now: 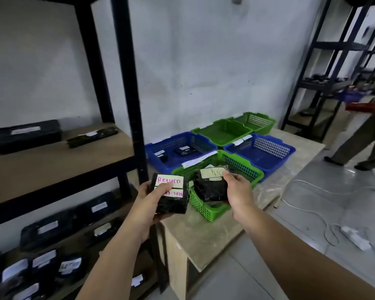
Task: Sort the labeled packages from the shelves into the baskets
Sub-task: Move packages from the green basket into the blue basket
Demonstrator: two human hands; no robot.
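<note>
- Both hands loaded: the left hand (pixel 148 199) has its grip clamped on a black package (pixel 171 194), thumb pressed flat across the label, fingers curled underneath.
- That label reads "Return" in pink marker; the package sits at about 7 o'clock from the nearest green basket (pixel 222 185), just off its corner and above the surface (pixel 206 237) edge.
- Right hand (pixel 238 192) has its grip clamped on a second black package (pixel 210 186), thumb on the top edge near a pale label whose writing is too blurred to read.
- This second package hangs right over the near green basket, low above its open top; whether it touches the rim, cannot tell.
- More dark wrapping shows inside that basket beneath it.
- Five baskets crowd the surface: a blue basket (pixel 178 151) at 10 o'clock from the near green one, holding two small dark packages.
- Another blue basket (pixel 261 151) sits at 2 o'clock, touching the green one's far corner.
- Two more green baskets (pixel 232 131) stand at 12 o'clock against the wall.
- White paper tags stick to the basket rims.
- Left side, the shelves (pixel 59 161): two long black packages up top, many labelled ones on the lower levels.
- Far right, another person (pixel 364 135) stands by a second rack (pixel 325 68).
- White cables (pixel 307 204) trail over the floor at 3 o'clock.
</note>
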